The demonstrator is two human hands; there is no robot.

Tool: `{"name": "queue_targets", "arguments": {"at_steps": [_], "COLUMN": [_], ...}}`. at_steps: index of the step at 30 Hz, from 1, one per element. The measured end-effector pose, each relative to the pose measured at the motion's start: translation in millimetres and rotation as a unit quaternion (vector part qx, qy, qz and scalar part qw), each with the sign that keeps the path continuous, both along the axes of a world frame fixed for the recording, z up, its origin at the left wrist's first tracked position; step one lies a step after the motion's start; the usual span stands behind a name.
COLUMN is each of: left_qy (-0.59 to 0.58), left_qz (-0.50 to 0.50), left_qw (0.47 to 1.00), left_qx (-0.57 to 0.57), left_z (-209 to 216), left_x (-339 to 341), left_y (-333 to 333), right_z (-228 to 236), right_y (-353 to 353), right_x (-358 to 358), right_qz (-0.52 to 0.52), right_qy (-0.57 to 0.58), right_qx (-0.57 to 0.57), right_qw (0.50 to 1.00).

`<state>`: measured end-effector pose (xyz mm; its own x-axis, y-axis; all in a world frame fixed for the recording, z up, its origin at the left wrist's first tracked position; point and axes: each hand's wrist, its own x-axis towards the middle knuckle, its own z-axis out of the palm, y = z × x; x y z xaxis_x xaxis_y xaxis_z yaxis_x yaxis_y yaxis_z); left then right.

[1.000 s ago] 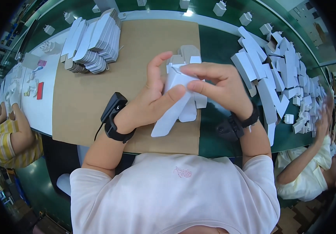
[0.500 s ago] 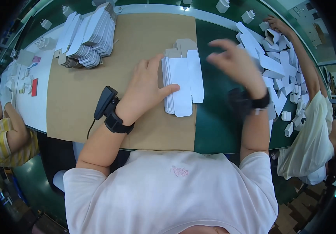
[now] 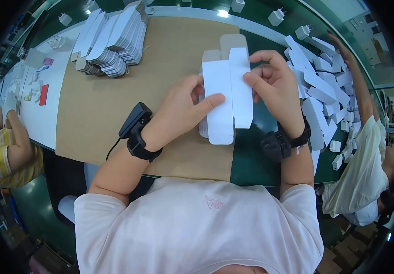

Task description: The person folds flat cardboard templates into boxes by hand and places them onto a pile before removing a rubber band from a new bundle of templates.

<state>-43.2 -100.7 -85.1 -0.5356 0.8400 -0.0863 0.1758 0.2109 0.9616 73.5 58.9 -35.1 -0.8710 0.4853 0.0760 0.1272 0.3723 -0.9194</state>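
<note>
- White card: the flat box lies over the cardboard sheet's right edge; I judge the step as parting it from the blanks beneath.
- My left hand pinches its left side, thumb on top; my right hand, half curled, meets its right edge, hold uncertain.
- Next probably calls for squeezing it open.
- The box pile crowds my right; the stack sits clear.

Off to the left, a red rectangular thing lay on the white tabletop, with a little pink piece farther up. Someone in a yellow-and-white striped top was right there, and somebody in a pale yellow shirt had an arm out, way over right.
</note>
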Motion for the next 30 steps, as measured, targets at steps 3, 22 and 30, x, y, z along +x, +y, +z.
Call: {"name": "queue_targets", "arguments": {"at_steps": [3, 22, 30], "left_qy": [-0.027, -0.153, -0.222], "left_qz": [0.003, -0.100, -0.087], "left_qw": [0.996, 0.954, 0.949], "left_qx": [0.084, 0.239, 0.205], "left_z": [-3.6, 5.5, 3.7], "left_x": [6.0, 13.8, 15.4], "left_y": [-2.3, -5.8, -7.1], "right_z": [-7.7, -9.7, -33.7], "right_y": [4.7, -49.0, -28.3], "right_x": [1.9, -5.2, -5.6], "right_qz": [0.041, 0.006, 0.082], "right_qy": [0.012, 0.195, 0.177], "right_qx": [0.168, -0.209, -0.036], "right_qw": [0.985, 0.958, 0.980]}}
